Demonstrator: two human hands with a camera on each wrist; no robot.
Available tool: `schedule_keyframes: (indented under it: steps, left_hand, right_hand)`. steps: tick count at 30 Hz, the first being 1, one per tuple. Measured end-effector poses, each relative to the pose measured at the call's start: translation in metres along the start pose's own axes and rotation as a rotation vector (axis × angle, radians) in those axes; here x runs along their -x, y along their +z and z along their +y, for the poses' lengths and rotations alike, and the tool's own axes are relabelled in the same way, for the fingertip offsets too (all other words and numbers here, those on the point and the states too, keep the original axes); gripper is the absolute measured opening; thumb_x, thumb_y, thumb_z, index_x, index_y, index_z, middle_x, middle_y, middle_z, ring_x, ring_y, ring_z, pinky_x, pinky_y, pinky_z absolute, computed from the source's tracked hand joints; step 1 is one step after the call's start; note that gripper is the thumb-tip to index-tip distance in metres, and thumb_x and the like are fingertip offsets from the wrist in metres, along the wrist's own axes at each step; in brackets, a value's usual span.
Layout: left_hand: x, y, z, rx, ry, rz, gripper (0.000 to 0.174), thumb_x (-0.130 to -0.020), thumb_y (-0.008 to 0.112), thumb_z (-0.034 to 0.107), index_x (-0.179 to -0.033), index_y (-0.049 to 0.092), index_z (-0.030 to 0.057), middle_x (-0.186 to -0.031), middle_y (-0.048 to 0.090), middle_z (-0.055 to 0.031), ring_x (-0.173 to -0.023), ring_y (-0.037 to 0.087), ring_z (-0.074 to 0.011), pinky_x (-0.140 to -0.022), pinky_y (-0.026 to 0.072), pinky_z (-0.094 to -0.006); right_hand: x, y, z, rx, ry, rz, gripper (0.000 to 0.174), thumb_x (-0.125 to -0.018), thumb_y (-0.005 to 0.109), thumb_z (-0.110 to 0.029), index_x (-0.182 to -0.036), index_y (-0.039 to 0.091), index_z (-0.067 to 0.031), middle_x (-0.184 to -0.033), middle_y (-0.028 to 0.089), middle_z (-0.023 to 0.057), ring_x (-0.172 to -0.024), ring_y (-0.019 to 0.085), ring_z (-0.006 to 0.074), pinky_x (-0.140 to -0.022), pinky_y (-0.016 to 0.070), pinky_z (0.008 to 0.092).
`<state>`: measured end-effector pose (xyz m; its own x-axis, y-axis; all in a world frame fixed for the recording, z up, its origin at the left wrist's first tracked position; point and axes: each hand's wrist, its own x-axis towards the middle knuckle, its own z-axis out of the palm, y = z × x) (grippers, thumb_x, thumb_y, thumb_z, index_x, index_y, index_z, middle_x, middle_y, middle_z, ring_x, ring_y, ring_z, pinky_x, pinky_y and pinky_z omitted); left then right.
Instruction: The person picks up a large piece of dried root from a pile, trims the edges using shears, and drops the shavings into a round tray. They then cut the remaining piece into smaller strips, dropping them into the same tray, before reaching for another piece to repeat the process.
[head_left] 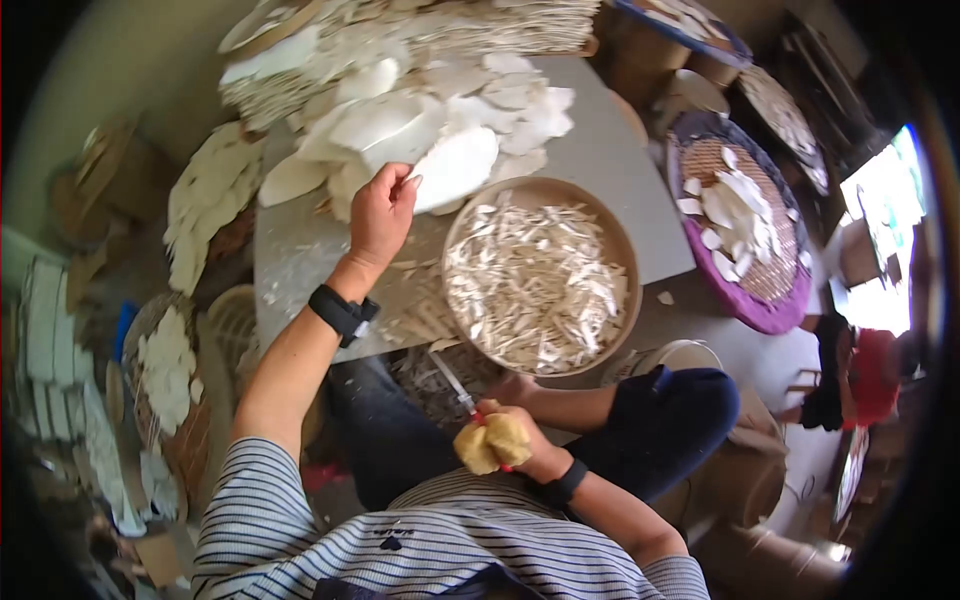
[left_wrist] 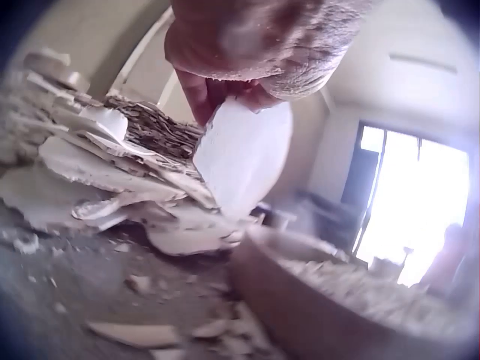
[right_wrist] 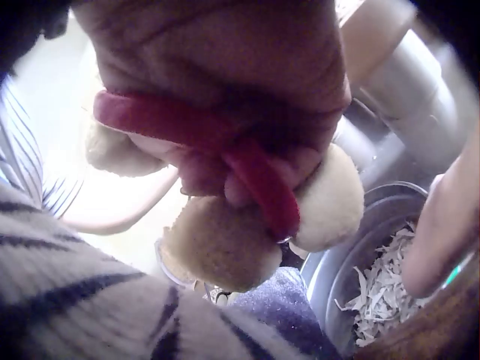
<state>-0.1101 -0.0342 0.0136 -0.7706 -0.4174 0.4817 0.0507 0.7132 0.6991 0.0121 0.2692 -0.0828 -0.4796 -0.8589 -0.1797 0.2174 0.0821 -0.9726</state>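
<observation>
Between thumb and fingers, my left hand point(head_left: 382, 215) pinches the edge of a thin, flat white piece point(head_left: 457, 168), rounded at its far end. In the left wrist view, that piece point(left_wrist: 244, 154) hangs down from the fingertips beside a heap of similar pieces point(left_wrist: 105, 176). Low in front of my body, my right hand point(head_left: 532, 437) holds scissors point(head_left: 455, 384) with red handles and yellowish padding. The right wrist view shows a red handle point(right_wrist: 262, 184) looped at the fingers, with pale padding lumps point(right_wrist: 225, 244) around it. The blades point away from me, toward the table.
A round tan basin point(head_left: 628, 300) of cut white strips stands at the table's point(head_left: 635, 200) near edge. Stacked white sheets point(head_left: 480, 25) rise at the back. A purple-rimmed basket point(head_left: 775, 318) with white pieces is at right. Below my legs sits a tub point(right_wrist: 330, 262) with shreds.
</observation>
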Motion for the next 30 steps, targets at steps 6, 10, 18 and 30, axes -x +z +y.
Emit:
schedule_keyframes:
  steps: [6,10,18,30]
  left_hand:
    - [0.079,-0.052,0.002,1.011,-0.682,0.061,0.029,-0.085,0.057,0.007,-0.112,0.046,0.0023,-0.098,0.059,-0.0060,-0.086,0.061,-0.0152,-0.070,0.0513,-0.0277]
    - [0.135,-0.060,0.021,1.068,-0.785,0.047,0.051,-0.082,0.055,0.000,-0.129,0.035,0.0021,-0.118,0.052,-0.0109,-0.104,0.056,-0.0201,-0.083,0.0500,-0.0315]
    - [0.203,-0.057,0.061,0.965,-0.822,0.055,0.065,-0.082,0.054,-0.006,-0.138,0.021,0.0067,-0.123,0.049,-0.0122,-0.107,0.053,-0.0188,-0.087,0.0477,-0.0332]
    - [0.220,-0.059,0.051,0.765,-0.669,0.112,0.063,-0.085,0.054,-0.001,-0.138,0.021,0.0009,-0.119,0.050,-0.0113,-0.102,0.053,-0.0128,-0.081,0.0490,-0.0258]
  right_hand:
    - [-0.009,0.001,0.010,-0.808,0.028,0.109,0.031,-0.091,0.050,-0.034,-0.108,0.053,-0.0087,-0.096,0.059,0.0103,-0.084,0.060,0.0235,-0.073,0.0507,0.0389]
    - [-0.018,-0.021,0.060,-1.256,0.295,-0.107,0.029,-0.090,0.046,-0.030,-0.106,0.051,-0.0070,-0.105,0.058,0.0099,-0.096,0.056,0.0276,-0.087,0.0440,0.0409]
    - [-0.027,-0.005,0.002,-0.142,0.202,-0.003,0.039,-0.089,0.042,-0.030,-0.121,0.043,-0.0079,-0.119,0.049,0.0132,-0.113,0.045,0.0268,-0.099,0.0355,0.0359]
    - [-0.028,0.000,0.052,0.205,-0.067,0.129,0.033,-0.087,0.048,-0.009,-0.119,0.044,-0.0009,-0.109,0.055,0.0146,-0.103,0.053,0.0266,-0.087,0.0441,0.0337]
